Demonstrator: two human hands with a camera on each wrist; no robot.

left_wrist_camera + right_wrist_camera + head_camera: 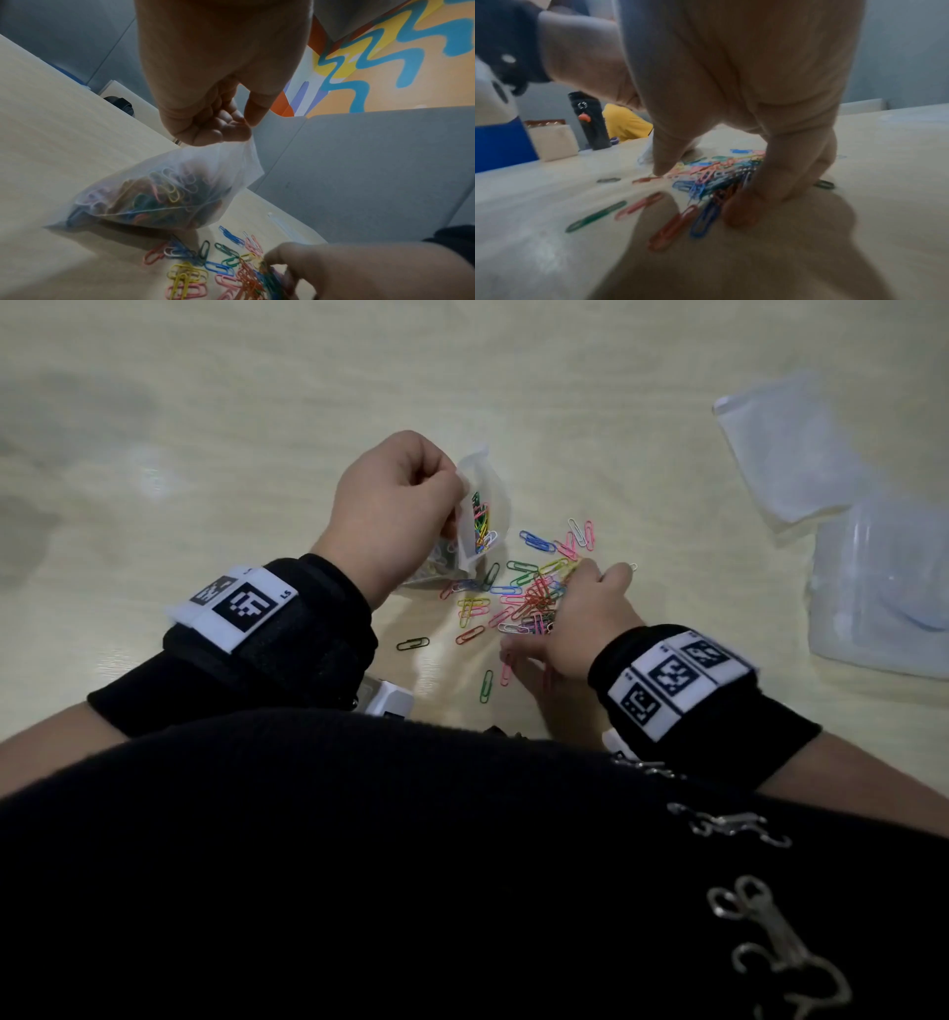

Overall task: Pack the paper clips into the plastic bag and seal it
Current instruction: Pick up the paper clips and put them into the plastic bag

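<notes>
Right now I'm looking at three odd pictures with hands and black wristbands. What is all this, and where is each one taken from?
There is no machine here: a person works with two bare hands, wearing cameras. One picture comes from a camera on the head, looking down; the other two come from cameras strapped to each wrist, looking along the fingers. The black wristbands carry printed square markers. On the wooden table lies a scatter of coloured paper clips. The left hand pinches the top edge of a small clear plastic bag that already holds many clips. The right hand is down on the pile, its thumb and fingers spread around a bunch of clips. More clear plastic bags lie off to the right.
</notes>
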